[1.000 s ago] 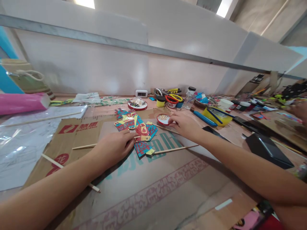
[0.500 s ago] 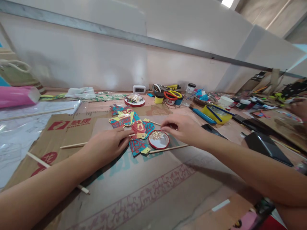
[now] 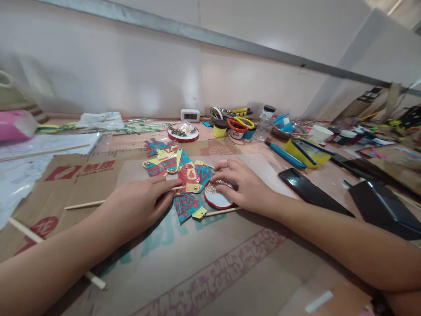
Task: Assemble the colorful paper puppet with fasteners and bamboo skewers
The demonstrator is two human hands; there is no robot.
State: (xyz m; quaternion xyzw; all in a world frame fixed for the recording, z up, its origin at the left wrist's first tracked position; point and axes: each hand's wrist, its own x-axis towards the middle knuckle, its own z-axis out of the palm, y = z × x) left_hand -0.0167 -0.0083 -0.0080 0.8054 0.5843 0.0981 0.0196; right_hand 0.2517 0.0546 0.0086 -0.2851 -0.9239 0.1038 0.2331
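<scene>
- I had one painted paper puppet (image 3: 179, 175) lying before me.
- I counted two red-rimmed lids (image 3: 217, 198) (image 3: 183, 131) holding small bits.
- I saw one white clock (image 3: 190, 115) at the wall.
- Two black flat cases (image 3: 311, 191) (image 3: 381, 208) lay on my right.
- One yellow bowl (image 3: 307, 153) stood nearby.

Along the far edge of our worktop (image 3: 322, 175) we see a small white clock (image 3: 190, 115), a red-rimmed dish of beads (image 3: 183, 131), a yellow paint pot (image 3: 219, 127) and scissors with red and yellow handles (image 3: 239, 123). To the right lie a blue-handled tool (image 3: 284, 155), a yellow bowl (image 3: 306, 152) and a black phone (image 3: 309, 189). At far left sits a pink roll (image 3: 16, 124).
</scene>
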